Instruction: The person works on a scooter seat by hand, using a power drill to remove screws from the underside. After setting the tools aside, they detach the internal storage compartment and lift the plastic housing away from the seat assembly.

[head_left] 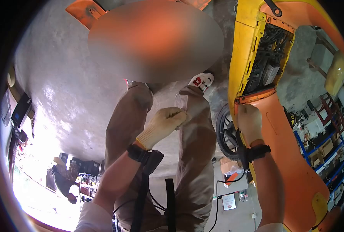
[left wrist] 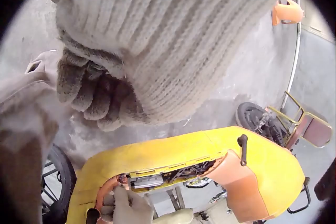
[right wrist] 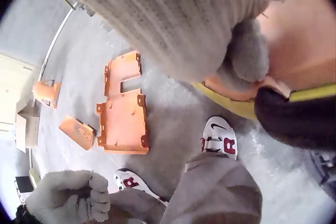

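Off-white knitted gloves cover both hands. My right hand (head_left: 250, 123) grips the edge of an orange body panel (head_left: 286, 147) on a yellow and orange scooter (head_left: 241, 50), just below an uncovered compartment. Inside that compartment sit dark wiring (head_left: 273, 40) and a silver box (head_left: 272, 73). In the left wrist view the right hand's fingers (left wrist: 107, 208) curl over the panel's rim. My left hand (head_left: 164, 123) is held in front of the knee, apart from the scooter, fingers curled in toward the palm. Nothing shows in its grasp.
Removed orange panels (right wrist: 126, 124) lie on the concrete floor, with a smaller orange piece (right wrist: 77, 132) beside them. A black wheel (head_left: 227, 131) stands next to the leg. At the right is a blue shelf (head_left: 326, 154) with boxes. A black cable (head_left: 218, 193) hangs from the right wrist.
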A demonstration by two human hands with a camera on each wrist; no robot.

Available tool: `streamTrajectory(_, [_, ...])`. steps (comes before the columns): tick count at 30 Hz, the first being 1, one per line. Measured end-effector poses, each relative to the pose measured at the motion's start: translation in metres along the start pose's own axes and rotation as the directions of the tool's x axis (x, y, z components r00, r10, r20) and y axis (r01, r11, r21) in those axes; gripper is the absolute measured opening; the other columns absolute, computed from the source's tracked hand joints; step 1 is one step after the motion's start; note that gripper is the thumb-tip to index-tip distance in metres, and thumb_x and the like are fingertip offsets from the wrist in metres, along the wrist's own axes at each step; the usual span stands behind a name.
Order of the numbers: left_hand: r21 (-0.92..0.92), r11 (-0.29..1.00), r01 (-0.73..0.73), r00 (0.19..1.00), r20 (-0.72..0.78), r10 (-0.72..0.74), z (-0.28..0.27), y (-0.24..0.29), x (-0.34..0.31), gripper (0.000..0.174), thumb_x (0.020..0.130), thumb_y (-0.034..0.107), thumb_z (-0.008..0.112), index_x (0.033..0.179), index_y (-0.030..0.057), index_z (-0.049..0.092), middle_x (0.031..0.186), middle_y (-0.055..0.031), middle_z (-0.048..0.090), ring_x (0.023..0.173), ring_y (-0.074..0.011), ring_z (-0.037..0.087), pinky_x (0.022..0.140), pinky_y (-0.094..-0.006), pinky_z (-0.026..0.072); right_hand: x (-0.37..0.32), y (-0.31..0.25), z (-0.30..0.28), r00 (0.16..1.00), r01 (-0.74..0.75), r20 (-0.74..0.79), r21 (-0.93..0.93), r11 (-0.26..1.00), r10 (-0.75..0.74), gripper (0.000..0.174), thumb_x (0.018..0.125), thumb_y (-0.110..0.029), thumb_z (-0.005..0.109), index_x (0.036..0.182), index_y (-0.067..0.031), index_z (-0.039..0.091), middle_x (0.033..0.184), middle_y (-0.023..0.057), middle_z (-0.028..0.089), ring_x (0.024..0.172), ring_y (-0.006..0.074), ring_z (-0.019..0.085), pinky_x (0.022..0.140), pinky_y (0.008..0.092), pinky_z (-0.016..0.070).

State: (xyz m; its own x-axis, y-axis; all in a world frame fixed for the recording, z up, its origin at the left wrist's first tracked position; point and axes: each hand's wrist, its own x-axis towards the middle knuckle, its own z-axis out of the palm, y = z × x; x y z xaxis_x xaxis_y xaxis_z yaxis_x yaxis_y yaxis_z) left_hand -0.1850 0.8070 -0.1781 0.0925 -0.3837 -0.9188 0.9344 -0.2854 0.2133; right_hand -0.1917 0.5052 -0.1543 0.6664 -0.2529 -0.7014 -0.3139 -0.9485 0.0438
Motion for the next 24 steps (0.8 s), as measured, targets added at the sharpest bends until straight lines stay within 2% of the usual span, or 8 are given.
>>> streamTrajectory(2, [-0.011, 1.0, -0.001, 1.0, 0.012, 0.001, 0.001, -0.001, 0.0, 0.028, 0.095, 0.02, 0.057, 0.103, -0.0039, 0.07, 0.084, -0.0027, 0.066, 0.071, -0.0069, 0.057, 0.069, -0.0216, 0.0497, 0.007, -0.001, -0.023, 0.855, -0.403, 0.499, 0.473, 0.783, 0.139, 0.025, 0.093, -0.022, 0.055, 0.081, -0.0013, 0.063, 0.065, 0.0102, 0.062, 0.058, 0.0203, 0.062, 0.051, 0.0328, 0.0477])
streamTrajectory(9, [-0.033, 0.999, -0.001, 1.0, 0.005, 0.001, 0.006, 0.008, -0.004, 0.03, 0.094, 0.027, 0.058, 0.1, 0.0024, 0.073, 0.081, -0.0007, 0.067, 0.072, -0.0052, 0.057, 0.066, -0.0223, 0.0474, 0.008, 0.011, -0.01, 0.73, -0.672, 0.644, 0.615, 0.412, 0.23, 0.012, 0.094, -0.012, 0.053, 0.09, -0.0044, 0.061, 0.069, 0.0049, 0.058, 0.057, 0.0131, 0.056, 0.052, 0.0264, 0.047])
streamTrajectory(10, [-0.001, 1.0, 0.016, 1.0, 0.006, -0.016, 0.006, 0.009, -0.005, 0.03, 0.094, 0.028, 0.058, 0.1, 0.0022, 0.073, 0.082, -0.001, 0.067, 0.074, -0.0057, 0.058, 0.067, -0.0225, 0.0477, 0.006, 0.02, 0.0, 0.939, -0.237, 0.336, 0.485, 0.842, 0.071, 0.013, 0.094, -0.014, 0.055, 0.091, -0.0045, 0.061, 0.073, 0.0084, 0.062, 0.059, 0.0195, 0.059, 0.054, 0.0313, 0.0494])
streamTrajectory(11, [-0.002, 1.0, 0.017, 1.0, 0.006, -0.017, 0.006, 0.008, -0.004, 0.03, 0.094, 0.028, 0.058, 0.1, 0.0022, 0.073, 0.082, -0.001, 0.067, 0.074, -0.0057, 0.058, 0.067, -0.0225, 0.0477, 0.005, 0.028, 0.008, 0.963, 0.244, 0.091, 0.107, 0.964, -0.254, 0.014, 0.095, -0.017, 0.056, 0.093, -0.0045, 0.062, 0.076, 0.0119, 0.065, 0.061, 0.026, 0.063, 0.056, 0.0362, 0.0518])
streamTrajectory(15, [0.008, 1.0, -0.01, 0.999, 0.033, 0.01, 0.005, 0.006, -0.001, 0.031, 0.094, 0.028, 0.058, 0.101, 0.0015, 0.072, 0.085, -0.002, 0.069, 0.077, -0.0078, 0.061, 0.069, -0.0234, 0.0492, 0.001, -0.009, -0.008, 0.989, 0.121, 0.114, -0.22, 0.968, -0.098, 0.02, 0.093, -0.022, 0.056, 0.095, -0.003, 0.063, 0.075, 0.0145, 0.067, 0.068, 0.0306, 0.068, 0.059, 0.0415, 0.0525])
streamTrajectory(18, [-0.016, 1.0, -0.021, 0.999, 0.045, 0.022, 0.003, 0.008, -0.001, 0.031, 0.095, 0.028, 0.058, 0.102, 0.0011, 0.072, 0.086, -0.0023, 0.07, 0.078, -0.008, 0.062, 0.069, -0.0239, 0.0497, 0.004, 0.006, 0.006, 0.995, 0.096, 0.045, -0.154, 0.983, -0.09, 0.016, 0.093, -0.018, 0.055, 0.095, -0.0039, 0.062, 0.074, 0.014, 0.066, 0.062, 0.0292, 0.066, 0.055, 0.0395, 0.0517])
streamTrajectory(21, [-0.022, 1.0, -0.009, 0.999, 0.048, 0.011, 0.003, 0.01, -0.001, 0.031, 0.095, 0.028, 0.058, 0.101, 0.0013, 0.072, 0.085, -0.0025, 0.07, 0.077, -0.0077, 0.062, 0.069, -0.0243, 0.0497, 0.014, 0.03, 0.012, 0.933, 0.249, 0.239, 0.111, 0.962, -0.269, 0.018, 0.095, -0.02, 0.055, 0.1, -0.0045, 0.06, 0.068, 0.0087, 0.061, 0.053, 0.0219, 0.06, 0.048, 0.0347, 0.0472])
streamTrajectory(24, [-0.014, 1.0, -0.008, 0.999, 0.052, 0.008, 0.005, 0.004, 0.001, 0.031, 0.094, 0.028, 0.057, 0.1, 0.0025, 0.073, 0.084, -0.0026, 0.069, 0.076, -0.0074, 0.061, 0.068, -0.0248, 0.0494, 0.011, 0.017, -0.011, 0.858, -0.438, 0.493, 0.563, 0.701, 0.141, 0.021, 0.099, -0.026, 0.052, 0.1, -0.0062, 0.061, 0.067, 0.0012, 0.054, 0.052, 0.0133, 0.054, 0.046, 0.03, 0.0432])
